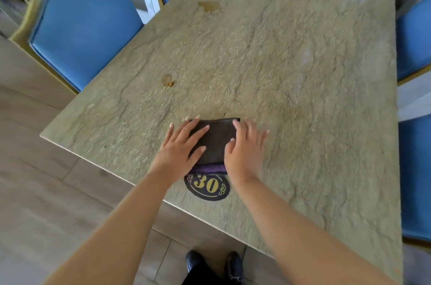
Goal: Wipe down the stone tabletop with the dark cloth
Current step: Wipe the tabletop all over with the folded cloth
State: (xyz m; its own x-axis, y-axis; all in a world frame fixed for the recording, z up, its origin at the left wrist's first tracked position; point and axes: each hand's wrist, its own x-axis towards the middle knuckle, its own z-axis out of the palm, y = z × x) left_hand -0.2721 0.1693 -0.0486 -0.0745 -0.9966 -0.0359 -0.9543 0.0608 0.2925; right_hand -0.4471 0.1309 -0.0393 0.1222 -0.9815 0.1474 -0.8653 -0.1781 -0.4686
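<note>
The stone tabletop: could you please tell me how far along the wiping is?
Nothing looks wiped yet. Both the left hand and right hand press flat on the folded dark cloth near the tabletop edge. Left: the amber spill and smaller spot.

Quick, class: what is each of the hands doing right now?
Left hand: open, fingers spread flat, pressing on the dark cloth.
Right hand: open, fingers flat, pressing on the same cloth.
</note>
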